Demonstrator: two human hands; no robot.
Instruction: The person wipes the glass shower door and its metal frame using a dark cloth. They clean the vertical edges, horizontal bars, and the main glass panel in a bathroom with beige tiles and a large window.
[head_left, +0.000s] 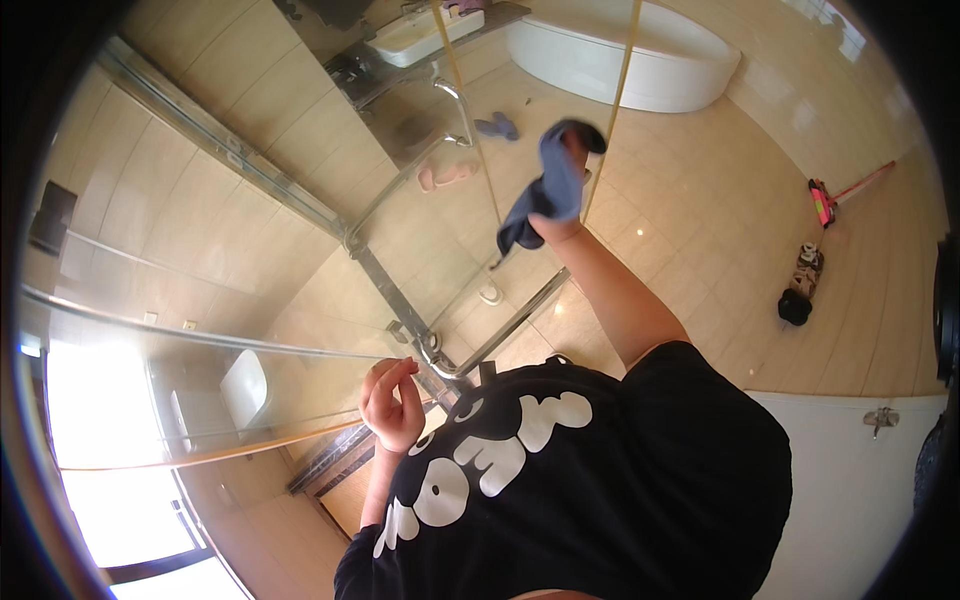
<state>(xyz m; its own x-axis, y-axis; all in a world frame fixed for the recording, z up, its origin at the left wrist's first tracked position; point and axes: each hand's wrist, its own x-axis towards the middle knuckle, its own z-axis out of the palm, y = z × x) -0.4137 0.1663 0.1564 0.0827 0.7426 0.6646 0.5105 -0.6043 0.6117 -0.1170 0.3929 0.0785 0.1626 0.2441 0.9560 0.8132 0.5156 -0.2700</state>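
A crumpled dark blue cloth (559, 180) is in my right hand (562, 221), which is raised with the arm stretched out by a glass shower panel (555, 90). Parts of the cloth hang on both sides of the hand, and its outline is slightly blurred. The cloth hides most of my right fingers; whether it touches the glass I cannot tell. Near the shower frame's corner, my left hand (392, 401) is held up in front of my chest with its fingers curled and nothing seen in them.
A white bathtub (622, 67) and a washbasin (427, 37) stand at the far side. Blue slippers (497, 126) and pink slippers (448, 176) lie on the tiled floor beyond the glass. A metal rail (517, 319) runs low before me. A red broom (825, 202) is at the right wall.
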